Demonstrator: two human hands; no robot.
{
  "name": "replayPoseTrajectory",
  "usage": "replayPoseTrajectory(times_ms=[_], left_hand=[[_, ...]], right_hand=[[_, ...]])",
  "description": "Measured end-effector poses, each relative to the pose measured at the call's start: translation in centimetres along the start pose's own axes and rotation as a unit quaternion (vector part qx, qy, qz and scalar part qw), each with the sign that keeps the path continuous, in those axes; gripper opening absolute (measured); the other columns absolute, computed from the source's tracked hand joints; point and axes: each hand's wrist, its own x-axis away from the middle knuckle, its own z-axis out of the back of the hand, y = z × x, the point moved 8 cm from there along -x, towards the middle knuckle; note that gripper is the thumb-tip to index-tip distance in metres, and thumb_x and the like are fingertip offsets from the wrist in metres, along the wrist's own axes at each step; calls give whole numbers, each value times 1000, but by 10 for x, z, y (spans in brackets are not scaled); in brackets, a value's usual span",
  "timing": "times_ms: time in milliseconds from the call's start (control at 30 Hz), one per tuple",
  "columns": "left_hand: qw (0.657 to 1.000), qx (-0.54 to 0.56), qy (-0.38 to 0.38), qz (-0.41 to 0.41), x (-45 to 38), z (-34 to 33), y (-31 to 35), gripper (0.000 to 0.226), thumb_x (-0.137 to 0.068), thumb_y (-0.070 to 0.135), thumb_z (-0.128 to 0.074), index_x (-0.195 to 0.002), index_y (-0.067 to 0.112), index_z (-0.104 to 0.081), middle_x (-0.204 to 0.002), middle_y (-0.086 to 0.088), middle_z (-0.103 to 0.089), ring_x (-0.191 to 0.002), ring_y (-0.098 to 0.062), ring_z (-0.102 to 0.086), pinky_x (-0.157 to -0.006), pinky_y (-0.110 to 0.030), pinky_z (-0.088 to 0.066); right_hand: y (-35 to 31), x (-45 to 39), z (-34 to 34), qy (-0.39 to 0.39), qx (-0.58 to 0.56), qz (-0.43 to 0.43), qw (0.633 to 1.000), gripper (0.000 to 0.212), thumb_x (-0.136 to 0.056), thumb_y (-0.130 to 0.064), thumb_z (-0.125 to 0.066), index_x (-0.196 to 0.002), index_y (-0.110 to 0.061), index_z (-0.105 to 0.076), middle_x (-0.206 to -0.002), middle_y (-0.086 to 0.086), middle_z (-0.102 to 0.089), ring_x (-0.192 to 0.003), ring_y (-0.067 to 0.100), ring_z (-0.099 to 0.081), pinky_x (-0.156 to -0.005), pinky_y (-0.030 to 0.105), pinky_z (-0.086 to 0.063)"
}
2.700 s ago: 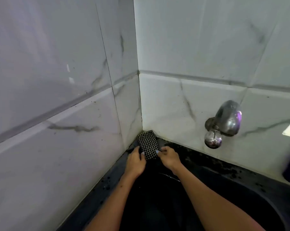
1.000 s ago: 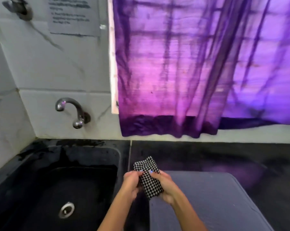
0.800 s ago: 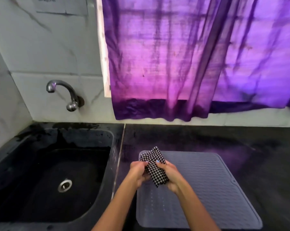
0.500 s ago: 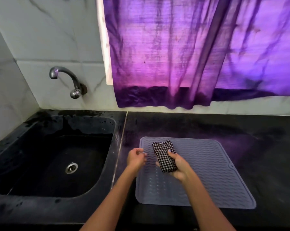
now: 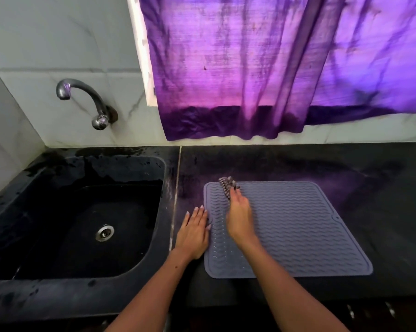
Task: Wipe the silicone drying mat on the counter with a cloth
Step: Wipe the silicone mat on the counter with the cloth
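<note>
A grey silicone drying mat [image 5: 298,226] with wavy ridges lies on the black counter [image 5: 381,188], right of the sink. My right hand [image 5: 239,218] holds a black-and-white checked cloth [image 5: 227,185] and presses it down at the mat's far left corner; most of the cloth is hidden under my fingers and blurred. My left hand [image 5: 195,232] lies flat with straight fingers on the counter at the mat's left edge, fingertips touching the rim.
A black sink [image 5: 82,224] with a metal drain [image 5: 104,232] sits to the left. A curved metal tap [image 5: 87,101] juts from the tiled wall above it. A purple curtain [image 5: 274,68] hangs behind the counter.
My left hand let go of the cloth and came down flat beside the mat. My right hand carried the cloth down onto the mat's far left corner.
</note>
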Motion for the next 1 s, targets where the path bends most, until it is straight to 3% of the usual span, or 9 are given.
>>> replayPoseTrajectory(times_ms=[100, 233, 467, 533, 600, 700, 867, 900, 1000], left_hand=[[999, -30, 14, -20, -4, 0, -3, 85, -76, 44, 17, -148, 10, -12, -157, -5, -12, -146, -16, -2, -114, -32, 12], [998, -25, 30, -41, -7, 2, -5, 82, -79, 41, 11, -145, 7, -25, -154, -10, -24, -145, -19, -10, -112, -29, 16], [999, -11, 36, -31, -6, 0, -6, 83, -78, 41, 13, -146, 8, -23, -155, -9, -21, -145, -17, -8, -113, -28, 11], [999, -11, 38, -30, -6, -2, -7, 82, -79, 40, 12, -146, 8, -23, -155, -8, -21, -145, -17, -8, -115, -30, 8], [999, -12, 38, -30, -5, -5, -8, 81, -80, 41, 11, -146, 8, -22, -155, -8, -22, -145, -17, -9, -116, -31, 6], [999, -14, 33, -25, -5, -5, -9, 83, -79, 42, 14, -147, 8, -18, -156, -6, -18, -145, -16, -7, -115, -31, 7], [999, -7, 28, -23, -4, -4, -10, 84, -76, 43, 17, -149, 11, -10, -158, -3, -9, -145, -14, -2, -117, -32, 5], [999, -4, 27, -24, -4, -4, -10, 84, -75, 44, 17, -149, 12, -9, -158, -3, -8, -145, -13, -2, -117, -31, 5], [999, 5, 29, -29, -4, -4, -11, 84, -77, 46, 16, -148, 12, -11, -158, -2, -8, -145, -13, -2, -115, -30, 7]], right_hand=[[-14, 18, -39, -106, 121, 50, 986, 58, -94, -4, -37, -148, -7, -16, -157, 13, -14, -145, 27, -13, -118, 37, -12], [-13, 35, -72, -147, 218, 47, 964, 51, -78, -22, -33, -110, -6, -70, -117, 12, -67, -109, 31, -64, -90, 45, -51], [-4, 30, -91, -174, 226, 47, 957, 53, -76, -26, -31, -100, -6, -74, -104, 11, -72, -98, 28, -69, -81, 44, -55], [-6, 31, -82, -178, 239, 34, 954, 54, -82, -27, -30, -113, -4, -67, -118, 15, -66, -111, 30, -62, -93, 43, -49], [-12, 30, -74, -173, 230, 62, 956, 51, -95, -22, -27, -141, 1, -35, -149, 18, -34, -139, 34, -30, -115, 45, -23], [-14, 28, -66, -195, 217, 74, 954, 58, -98, -15, -33, -149, -7, -7, -159, 11, -5, -146, 30, -2, -120, 43, -3], [-2, 1, -27, -141, -63, -33, 988, 44, -90, 0, -39, -131, -9, -51, -131, 12, -56, -120, 27, -54, -98, 28, -40], [9, -5, -18, -117, -169, -110, 972, 36, -91, 2, -38, -118, -6, -60, -116, 12, -63, -104, 25, -61, -83, 25, -47], [35, -14, -6, -15, -492, -271, 827, 25, -94, -1, -38, -89, -9, -61, -83, 13, -62, -62, 22, -62, -50, 20, -46]])
